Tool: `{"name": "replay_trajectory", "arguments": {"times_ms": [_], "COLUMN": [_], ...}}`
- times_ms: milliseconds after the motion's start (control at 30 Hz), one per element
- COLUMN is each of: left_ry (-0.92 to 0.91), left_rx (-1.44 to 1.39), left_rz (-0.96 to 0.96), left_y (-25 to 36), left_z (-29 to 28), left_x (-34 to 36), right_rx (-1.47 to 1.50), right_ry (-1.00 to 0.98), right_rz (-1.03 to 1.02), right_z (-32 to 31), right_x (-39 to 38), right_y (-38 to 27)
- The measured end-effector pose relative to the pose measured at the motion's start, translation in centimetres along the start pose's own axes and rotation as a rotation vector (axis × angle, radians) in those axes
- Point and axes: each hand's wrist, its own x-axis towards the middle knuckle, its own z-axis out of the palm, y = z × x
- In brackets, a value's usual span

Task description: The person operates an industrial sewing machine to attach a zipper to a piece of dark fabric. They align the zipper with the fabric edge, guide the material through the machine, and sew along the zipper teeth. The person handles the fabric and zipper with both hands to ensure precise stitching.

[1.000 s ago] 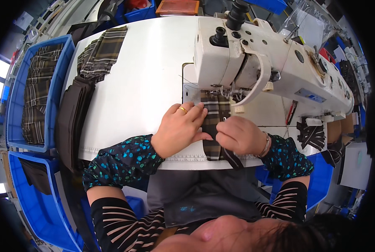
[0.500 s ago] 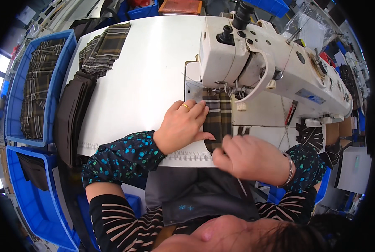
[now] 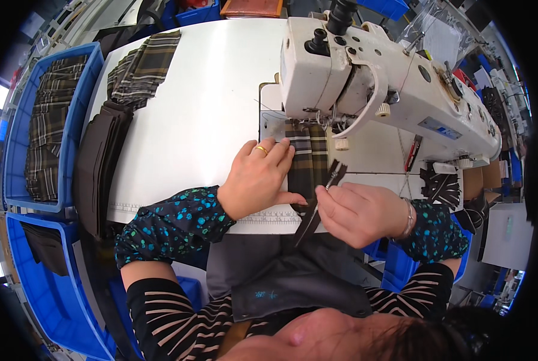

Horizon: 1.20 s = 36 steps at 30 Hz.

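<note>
Zipper [image 3: 317, 201] slanting toward sewing machine [image 3: 365, 78]

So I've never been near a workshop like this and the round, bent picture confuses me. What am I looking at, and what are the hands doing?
The picture comes from a camera worn on a person's head, looking down; its wide lens bends straight edges. The white block at the top is a sewing machine on a white table. A plaid strip lies under its needle end. The left hand, with a ring, presses flat on the strip's left edge. The right hand pinches a dark zipper beside the strip. Further left on the table lie a plaid stack and a dark stack. A blue bin at the far left holds more plaid pieces.
</note>
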Motion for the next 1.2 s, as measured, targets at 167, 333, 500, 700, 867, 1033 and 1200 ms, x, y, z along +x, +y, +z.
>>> {"name": "replay_trajectory", "arguments": {"times_ms": [167,333,500,700,867,1033,1200], "left_ry": [-0.009,-0.019,-0.016,0.009,-0.043,-0.091,-0.089], "left_rx": [0.002,-0.018,0.007,-0.039,-0.029,-0.003,0.016], "left_rz": [-0.003,0.008,-0.033,-0.008,-0.01,0.003,0.003], "left_y": [-0.1,-0.2,-0.1,-0.4,0.4,0.6,0.5], "left_z": [-0.1,0.0,0.2,-0.1,-0.3,-0.4,-0.2], "left_x": [-0.2,-0.1,-0.3,0.6,-0.1,-0.3,-0.5], "right_rx": [0.045,-0.087,-0.015,0.039,0.093,0.035,0.089], "right_ry": [0.228,0.116,0.051,0.038,0.024,0.006,-0.016], "right_rz": [-0.044,0.149,0.304,0.329,0.329,0.448,0.465], "right_z": [5.4,9.5,10.7,10.2,10.2,10.3,10.2], "right_x": [-2.1,-3.1,-3.2,-2.9,-3.2,-3.5,-3.0], "right_y": [2.8,3.5,2.7,2.6,1.4,0.5,0.8]}}
